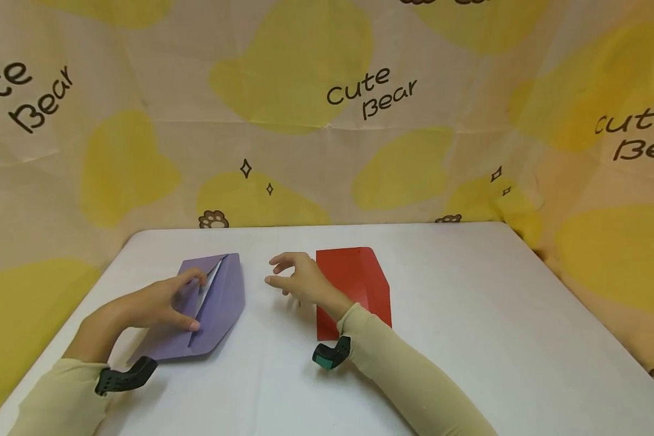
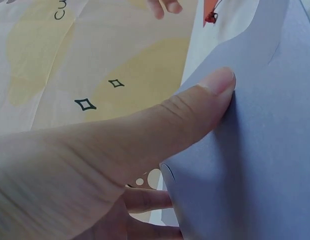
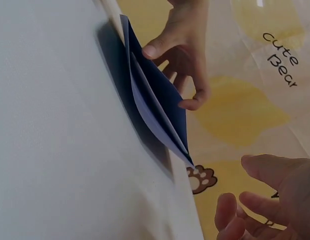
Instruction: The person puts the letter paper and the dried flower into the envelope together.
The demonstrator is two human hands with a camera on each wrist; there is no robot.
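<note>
A purple envelope (image 1: pixel 223 318) lies on the left of the white table, its flap spread toward the right. Through its bulging mouth a white strip (image 1: pixel 209 287) shows; whether it is paper or lining I cannot tell. My left hand (image 1: pixel 155 303) grips the envelope's body, with the thumb (image 2: pixel 205 100) and fingers spread apart along the mouth. In the right wrist view the purple envelope (image 3: pixel 160 95) gapes beneath that hand. My right hand (image 1: pixel 302 281) hovers between the two envelopes, fingers loosely bent and holding nothing. Under the right forearm lies a red envelope (image 1: pixel 340 266), its flap side pointing right.
A white table (image 1: pixel 469 315) extends under both envelopes and far to the right. Patterned cloth (image 1: pixel 300 79) hangs behind it and at both sides. Each sleeve carries a black wrist mount (image 1: pixel 125 376) near the cuff.
</note>
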